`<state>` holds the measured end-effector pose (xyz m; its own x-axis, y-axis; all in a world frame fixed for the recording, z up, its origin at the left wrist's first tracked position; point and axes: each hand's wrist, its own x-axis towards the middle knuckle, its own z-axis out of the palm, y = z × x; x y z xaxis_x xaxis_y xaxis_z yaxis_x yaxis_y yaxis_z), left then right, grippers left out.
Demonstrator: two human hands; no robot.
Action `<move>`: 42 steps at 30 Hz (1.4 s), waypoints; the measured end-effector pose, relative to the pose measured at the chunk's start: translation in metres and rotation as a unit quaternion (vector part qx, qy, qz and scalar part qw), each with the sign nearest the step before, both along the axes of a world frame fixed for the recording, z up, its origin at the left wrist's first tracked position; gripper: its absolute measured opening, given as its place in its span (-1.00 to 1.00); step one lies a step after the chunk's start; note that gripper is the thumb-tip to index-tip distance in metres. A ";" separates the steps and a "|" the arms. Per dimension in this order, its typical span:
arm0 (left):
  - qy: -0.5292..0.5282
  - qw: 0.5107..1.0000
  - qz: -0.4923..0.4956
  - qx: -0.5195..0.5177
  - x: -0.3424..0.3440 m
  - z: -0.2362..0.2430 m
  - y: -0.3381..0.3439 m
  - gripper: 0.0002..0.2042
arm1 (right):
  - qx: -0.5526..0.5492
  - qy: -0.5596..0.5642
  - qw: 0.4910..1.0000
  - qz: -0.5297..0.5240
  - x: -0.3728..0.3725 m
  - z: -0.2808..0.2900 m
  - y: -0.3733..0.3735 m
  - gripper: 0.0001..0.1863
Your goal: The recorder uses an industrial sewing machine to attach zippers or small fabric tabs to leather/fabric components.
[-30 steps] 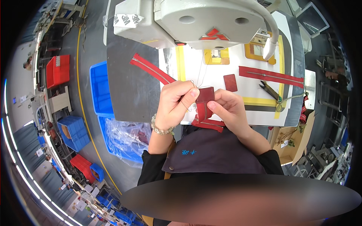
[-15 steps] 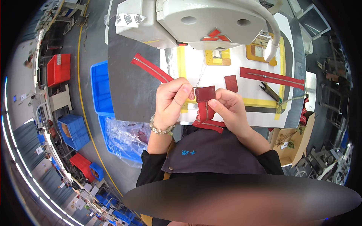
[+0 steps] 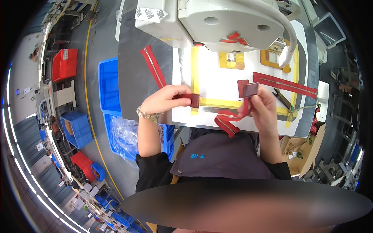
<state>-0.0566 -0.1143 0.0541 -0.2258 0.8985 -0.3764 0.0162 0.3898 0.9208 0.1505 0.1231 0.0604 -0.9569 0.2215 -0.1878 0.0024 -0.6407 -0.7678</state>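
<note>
My left hand (image 3: 165, 101) is closed, pinching a small dark red leather tab (image 3: 194, 101) between thumb and fingers. A red zipper strip (image 3: 154, 66) runs from the far left down to this hand; the hand hides whether the tab joins it. In my right hand (image 3: 266, 108) is another red zipper strip (image 3: 223, 116) with a dark leather tab (image 3: 250, 89) at its top end. Its lower part curls loosely toward the table's front edge. Just behind that tab lies a flat red leather patch (image 3: 241, 83) on the white board (image 3: 208, 83).
A grey-white machine head (image 3: 231, 25) overhangs the far side of the work surface. At right lie another red zipper (image 3: 285, 83) and dark-handled snips (image 3: 282, 99) on a cord. Blue bins (image 3: 108, 85) stand at left, one holding clear plastic; a cardboard box (image 3: 305, 153) is at lower right.
My hands have moved apart. The right one has carried its zipper and tab to the right; the left has let go of it, shifted left and now pinches a separate tab.
</note>
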 end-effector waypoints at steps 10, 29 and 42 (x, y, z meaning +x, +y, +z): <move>-0.149 0.952 0.254 0.082 0.031 0.030 0.013 -0.88 | -0.018 -0.036 0.996 -0.080 0.012 -0.011 0.014 -0.87; -0.129 0.912 0.322 0.217 0.079 0.022 0.044 -0.95 | 0.021 -0.040 0.999 -0.015 -0.064 0.024 -0.044 -0.81; -0.245 0.951 0.164 0.097 0.099 0.035 0.014 -0.33 | -0.056 -0.016 0.993 -0.104 -0.078 0.018 -0.032 -0.79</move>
